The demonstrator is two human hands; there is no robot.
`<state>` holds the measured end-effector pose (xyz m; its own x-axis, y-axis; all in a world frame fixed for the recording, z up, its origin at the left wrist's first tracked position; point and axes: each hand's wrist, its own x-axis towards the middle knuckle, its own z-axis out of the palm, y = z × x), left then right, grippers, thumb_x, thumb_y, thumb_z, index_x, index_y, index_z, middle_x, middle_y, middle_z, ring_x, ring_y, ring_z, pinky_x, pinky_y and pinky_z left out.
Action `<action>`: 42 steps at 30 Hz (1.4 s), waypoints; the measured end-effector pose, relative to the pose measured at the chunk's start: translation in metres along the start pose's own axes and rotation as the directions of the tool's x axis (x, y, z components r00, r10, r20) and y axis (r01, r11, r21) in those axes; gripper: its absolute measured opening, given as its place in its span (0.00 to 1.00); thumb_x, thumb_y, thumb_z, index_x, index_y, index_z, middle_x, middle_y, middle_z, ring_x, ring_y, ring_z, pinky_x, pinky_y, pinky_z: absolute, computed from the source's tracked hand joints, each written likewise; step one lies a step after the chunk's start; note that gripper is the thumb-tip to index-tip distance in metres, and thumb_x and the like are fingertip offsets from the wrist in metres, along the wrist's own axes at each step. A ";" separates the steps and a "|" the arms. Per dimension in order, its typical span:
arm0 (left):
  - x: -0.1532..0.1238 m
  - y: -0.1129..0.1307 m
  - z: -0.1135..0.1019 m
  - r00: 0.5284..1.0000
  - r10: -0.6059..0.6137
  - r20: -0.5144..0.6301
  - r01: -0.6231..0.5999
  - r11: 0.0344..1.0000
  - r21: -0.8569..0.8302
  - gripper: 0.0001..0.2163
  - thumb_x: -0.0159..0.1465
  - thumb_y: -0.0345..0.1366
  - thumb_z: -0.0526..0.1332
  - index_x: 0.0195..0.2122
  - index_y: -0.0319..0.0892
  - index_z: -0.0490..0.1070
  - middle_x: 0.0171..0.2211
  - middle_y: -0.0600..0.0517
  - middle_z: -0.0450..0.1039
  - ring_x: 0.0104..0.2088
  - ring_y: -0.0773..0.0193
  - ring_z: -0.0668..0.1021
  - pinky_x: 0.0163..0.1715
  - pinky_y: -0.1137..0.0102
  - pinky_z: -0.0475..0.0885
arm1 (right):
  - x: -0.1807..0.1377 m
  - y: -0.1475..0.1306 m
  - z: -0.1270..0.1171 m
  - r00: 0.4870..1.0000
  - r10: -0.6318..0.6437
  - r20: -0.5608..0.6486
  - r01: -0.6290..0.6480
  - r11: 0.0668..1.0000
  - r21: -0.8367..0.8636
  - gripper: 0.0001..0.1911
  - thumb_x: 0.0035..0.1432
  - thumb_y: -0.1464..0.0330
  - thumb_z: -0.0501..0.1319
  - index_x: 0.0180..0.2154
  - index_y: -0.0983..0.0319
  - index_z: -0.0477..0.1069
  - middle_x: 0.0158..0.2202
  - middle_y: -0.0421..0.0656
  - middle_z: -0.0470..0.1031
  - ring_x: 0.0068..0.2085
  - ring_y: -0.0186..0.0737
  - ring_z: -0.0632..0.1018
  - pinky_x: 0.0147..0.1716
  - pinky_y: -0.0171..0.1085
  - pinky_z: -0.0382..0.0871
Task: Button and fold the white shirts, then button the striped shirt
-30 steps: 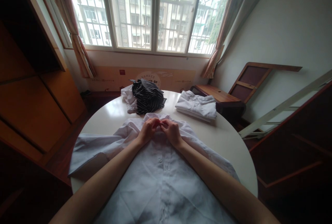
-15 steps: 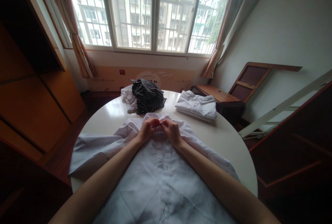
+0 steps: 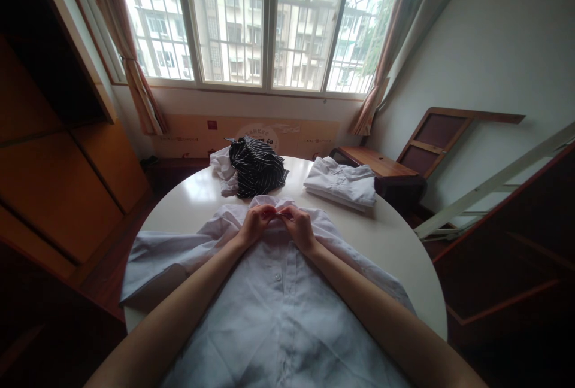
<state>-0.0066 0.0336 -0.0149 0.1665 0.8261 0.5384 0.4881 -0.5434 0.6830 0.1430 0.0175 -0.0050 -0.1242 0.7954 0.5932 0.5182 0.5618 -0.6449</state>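
A white button-up shirt (image 3: pixel 251 322) lies spread front side up over the round table, its collar at the far end and one sleeve out to the left. Close to the collar, my left hand (image 3: pixel 258 223) pinches the edge of the front placket. My right hand (image 3: pixel 297 227) meets it there, thumb and fingers pressed together on the same cloth. Whatever button sits between the fingertips is hidden. Lower on the front, a small button (image 3: pixel 277 277) shows beside the loose placket edge.
Past the collar rests a crumpled black striped garment (image 3: pixel 258 166) against a bunched white cloth (image 3: pixel 221 167). A folded white shirt (image 3: pixel 340 181) lies at the back right of the white table (image 3: pixel 395 232). A wooden bench (image 3: pixel 380 161) stands behind, below the window.
Both hands keep their pinch at the collar, with only a tiny shift of the fingers. The shirt and other garments stay in place; the view moves very slightly.
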 end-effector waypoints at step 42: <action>-0.007 0.017 -0.003 0.976 0.217 -0.031 -0.204 0.951 0.234 0.02 0.54 0.28 0.58 0.29 0.41 0.66 0.27 0.52 0.69 0.33 0.63 0.70 0.33 0.69 0.67 | 0.000 -0.009 -0.002 0.996 -0.090 -0.018 0.089 0.996 -0.027 0.05 0.47 0.73 0.56 0.29 0.63 0.69 0.29 0.43 0.73 0.32 0.37 0.72 0.36 0.36 0.65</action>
<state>-0.0024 0.0183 -0.0058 0.2415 0.6836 0.6887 0.6305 -0.6500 0.4241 0.1401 0.0124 0.0017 -0.1551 0.7374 0.6574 0.5278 0.6244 -0.5759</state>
